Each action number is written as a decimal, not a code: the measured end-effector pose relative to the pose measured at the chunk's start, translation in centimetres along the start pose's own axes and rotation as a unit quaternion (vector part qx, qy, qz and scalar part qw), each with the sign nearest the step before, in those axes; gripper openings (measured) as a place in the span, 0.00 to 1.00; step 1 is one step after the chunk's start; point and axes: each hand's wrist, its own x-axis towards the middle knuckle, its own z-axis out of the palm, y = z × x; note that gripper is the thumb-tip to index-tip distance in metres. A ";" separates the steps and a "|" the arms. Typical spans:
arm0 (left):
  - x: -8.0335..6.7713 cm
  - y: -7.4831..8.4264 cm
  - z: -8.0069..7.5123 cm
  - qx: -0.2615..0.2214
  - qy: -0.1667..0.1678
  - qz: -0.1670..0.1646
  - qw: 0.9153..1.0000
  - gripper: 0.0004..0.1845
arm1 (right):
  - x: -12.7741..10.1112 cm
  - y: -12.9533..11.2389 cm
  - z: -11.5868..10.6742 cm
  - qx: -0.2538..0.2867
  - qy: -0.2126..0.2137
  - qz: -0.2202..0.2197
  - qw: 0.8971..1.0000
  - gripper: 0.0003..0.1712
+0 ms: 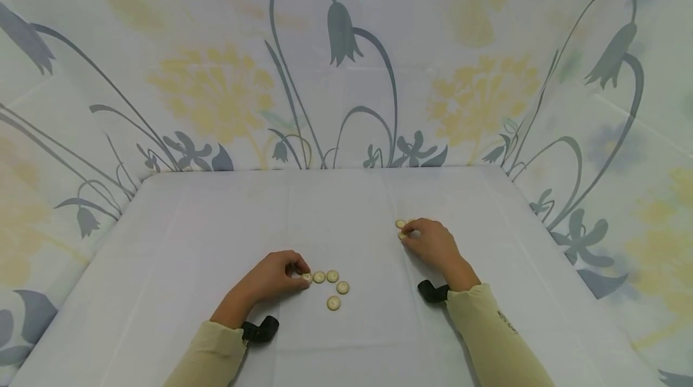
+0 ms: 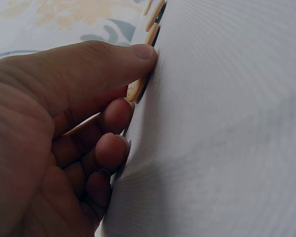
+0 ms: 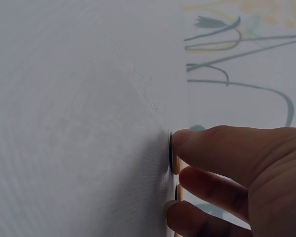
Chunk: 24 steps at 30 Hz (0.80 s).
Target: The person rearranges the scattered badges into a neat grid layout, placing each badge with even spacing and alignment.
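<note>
Small cream buttons [image 1: 332, 288], flat, rigid discs, light and slick on the cloth, lie clustered at lower centre; take them by the rim, since they may skate away. Your left hand [image 1: 273, 278] pinches the leftmost button [image 2: 134, 89] with curled fingertips. Your right hand [image 1: 430, 242] grips one of two more buttons [image 1: 400, 224] (right of centre) on the white tablecloth [image 1: 216, 224].

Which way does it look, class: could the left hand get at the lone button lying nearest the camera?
Probably yes: the button lies flat just beside the left hand, with only bare cloth between them.
</note>
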 end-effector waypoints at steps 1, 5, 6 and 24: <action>0.0 0.0 0.0 0.000 0.000 0.000 1.000 0.09 | 0.0 0.0 0.0 -0.001 0.000 0.001 1.000 0.12; 0.0 0.0 0.0 -0.004 -0.001 0.000 1.000 0.09 | -0.1 -0.3 -0.3 -0.003 -0.004 0.002 1.000 0.13; 0.0 0.0 0.0 -0.004 -0.002 0.000 1.000 0.09 | -0.2 -0.4 -0.3 -0.003 -0.006 0.002 1.000 0.13; 0.0 -0.3 0.1 -0.007 -0.004 0.011 1.000 0.10 | -1.1 -1.7 -0.2 0.000 -0.003 -0.062 0.998 0.12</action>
